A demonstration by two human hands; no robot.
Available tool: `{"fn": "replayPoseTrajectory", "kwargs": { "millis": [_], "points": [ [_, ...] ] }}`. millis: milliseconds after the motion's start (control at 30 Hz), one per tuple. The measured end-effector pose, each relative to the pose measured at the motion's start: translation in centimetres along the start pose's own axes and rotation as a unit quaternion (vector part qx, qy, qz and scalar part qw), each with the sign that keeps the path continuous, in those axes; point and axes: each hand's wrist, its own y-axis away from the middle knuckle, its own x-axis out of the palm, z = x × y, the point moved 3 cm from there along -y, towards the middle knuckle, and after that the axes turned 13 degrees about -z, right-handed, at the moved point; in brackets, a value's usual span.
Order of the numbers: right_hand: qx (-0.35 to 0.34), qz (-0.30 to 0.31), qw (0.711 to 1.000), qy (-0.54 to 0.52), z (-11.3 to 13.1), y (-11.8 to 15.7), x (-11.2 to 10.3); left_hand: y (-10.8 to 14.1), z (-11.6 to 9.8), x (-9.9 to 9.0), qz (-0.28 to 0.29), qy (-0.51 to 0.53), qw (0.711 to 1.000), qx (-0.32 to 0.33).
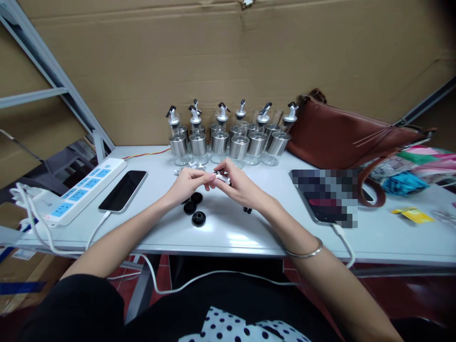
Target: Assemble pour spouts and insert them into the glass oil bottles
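Both hands meet over the middle of the table around a small silver pour spout. The fingers of my right hand are closed on the spout. My left hand pinches at its near end, and its fingertips partly hide what they grip. Several round black stoppers lie on the table below my left hand. Small black parts rest under my right wrist. Behind my left hand, more silver spout pieces lie partly hidden.
Several glass bottles with steel sleeves, many topped with spouts, stand at the back. At left are a power strip and a phone. A brown bag, another phone and a yellow packet lie at right.
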Motion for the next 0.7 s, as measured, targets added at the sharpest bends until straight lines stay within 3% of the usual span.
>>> {"fn": "replayPoseTrajectory", "kwargs": {
  "millis": [400, 700],
  "points": [
    [-0.011, -0.006, 0.999, 0.046, -0.4, -0.2, -0.1, -0.3, 1.6, 0.2, 0.007, 0.038, 0.999, -0.030],
    [0.010, -0.006, 0.999, 0.053, -0.4, -0.1, -0.1, -0.1, 0.7, 0.1, 0.005, 0.032, 0.999, -0.013]
  ]
}}
